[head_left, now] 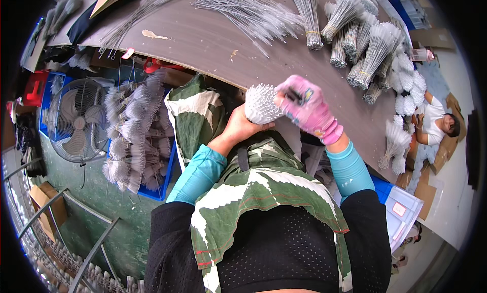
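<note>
the left hand [239, 126], bare, was wrapped around a tight white bundle of brush heads [261, 104], gripping it from below at the near edge of the brown worktable [203, 39]. the right hand [306, 109], in a pink glove, was curled against the bundle's right side, fingers bent and touching the tips. both forearms wore teal sleeves. farther back on the table lay loose wire brushes [251, 11] and several tied bundles [365, 49] fanned out to the right. to the left, below the table, a blue crate [158, 189] held more bundled brushes beside a floor fan [76, 121]. another person [439, 121] sat on the floor at the far right.
</note>
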`<action>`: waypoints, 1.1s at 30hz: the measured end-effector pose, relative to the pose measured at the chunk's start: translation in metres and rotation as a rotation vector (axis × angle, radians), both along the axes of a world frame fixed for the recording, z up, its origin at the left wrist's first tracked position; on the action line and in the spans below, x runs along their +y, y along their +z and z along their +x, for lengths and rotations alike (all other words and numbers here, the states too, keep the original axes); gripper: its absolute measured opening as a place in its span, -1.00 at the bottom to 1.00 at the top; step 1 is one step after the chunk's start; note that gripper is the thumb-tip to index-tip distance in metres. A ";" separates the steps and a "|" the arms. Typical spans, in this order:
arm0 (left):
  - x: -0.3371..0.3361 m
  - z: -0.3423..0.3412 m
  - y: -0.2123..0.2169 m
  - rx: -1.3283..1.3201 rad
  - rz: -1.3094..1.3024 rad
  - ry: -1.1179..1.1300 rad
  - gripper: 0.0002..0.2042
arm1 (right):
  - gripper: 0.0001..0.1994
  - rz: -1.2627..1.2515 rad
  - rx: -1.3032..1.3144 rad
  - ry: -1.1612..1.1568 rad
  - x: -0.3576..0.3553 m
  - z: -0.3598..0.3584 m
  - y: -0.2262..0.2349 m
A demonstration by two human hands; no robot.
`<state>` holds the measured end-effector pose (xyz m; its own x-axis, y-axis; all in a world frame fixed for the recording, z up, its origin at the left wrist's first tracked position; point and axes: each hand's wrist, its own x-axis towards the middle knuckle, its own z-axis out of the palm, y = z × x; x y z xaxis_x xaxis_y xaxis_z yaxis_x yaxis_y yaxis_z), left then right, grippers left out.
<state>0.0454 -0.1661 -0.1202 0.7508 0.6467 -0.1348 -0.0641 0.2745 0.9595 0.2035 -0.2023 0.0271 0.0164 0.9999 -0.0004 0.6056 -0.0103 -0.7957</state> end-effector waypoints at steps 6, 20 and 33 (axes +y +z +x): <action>-0.002 0.002 -0.006 -0.020 0.023 -0.007 -0.48 | -0.78 0.069 -0.339 0.193 -0.002 -0.005 0.000; -0.002 -0.002 0.017 0.002 0.003 0.028 -0.56 | -0.71 0.085 -0.595 0.244 -0.001 -0.019 -0.007; -0.002 -0.001 0.008 -0.001 0.009 0.043 -0.45 | -0.89 0.647 0.406 -0.484 -0.005 0.039 0.144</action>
